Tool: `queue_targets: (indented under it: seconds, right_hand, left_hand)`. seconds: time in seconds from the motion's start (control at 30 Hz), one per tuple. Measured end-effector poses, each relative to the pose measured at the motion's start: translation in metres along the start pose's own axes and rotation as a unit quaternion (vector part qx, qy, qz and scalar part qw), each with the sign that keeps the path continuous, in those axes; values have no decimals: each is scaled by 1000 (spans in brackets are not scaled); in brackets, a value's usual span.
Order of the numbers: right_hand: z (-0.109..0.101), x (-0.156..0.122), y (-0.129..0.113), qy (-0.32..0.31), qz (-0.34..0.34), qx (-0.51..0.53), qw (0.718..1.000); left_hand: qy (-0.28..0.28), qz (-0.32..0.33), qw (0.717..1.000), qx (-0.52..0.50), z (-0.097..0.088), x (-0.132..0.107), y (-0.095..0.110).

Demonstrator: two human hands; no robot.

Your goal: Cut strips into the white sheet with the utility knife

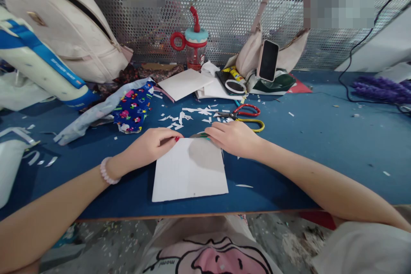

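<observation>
A white rectangular sheet (192,169), thick like a card or paper stack, lies flat near the table's front edge. My left hand (157,143) is at its upper left corner, thumb and fingers closed on the far edge. Over the upper right corner my right hand (233,135) bends its fingers round a thin, partly green object (201,135) at the far edge; most of it is hidden, so its kind is unclear. Just beyond the right hand rest scissors (239,113) with one red and one yellow handle. White paper scraps (180,117) are scattered behind the sheet.
Further back lie a white paper stack (184,84), a propped phone (267,61) and a red-handled cup (195,47). A patterned blue cloth (134,107) and a backpack (64,30) are at left, a handbag (285,51) and purple bundle (379,87) at right.
</observation>
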State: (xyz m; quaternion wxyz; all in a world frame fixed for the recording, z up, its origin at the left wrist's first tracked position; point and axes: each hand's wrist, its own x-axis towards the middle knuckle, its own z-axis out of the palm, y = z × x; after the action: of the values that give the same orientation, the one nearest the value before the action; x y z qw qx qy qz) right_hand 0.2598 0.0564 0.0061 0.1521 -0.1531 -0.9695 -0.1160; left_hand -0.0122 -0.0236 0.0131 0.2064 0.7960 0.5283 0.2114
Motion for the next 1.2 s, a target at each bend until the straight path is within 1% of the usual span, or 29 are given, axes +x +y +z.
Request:
queue_targets:
  seconds: [0.77,1.2]
  right_hand:
    - [-2,0,-1,0,-6,-10,1000]
    - [-2,1,-3,-13,6,-13,1000]
  left_hand:
    - [0,1,1000,-2,1,-1,-5]
    - [0,6,1000,3,1,-1,-2]
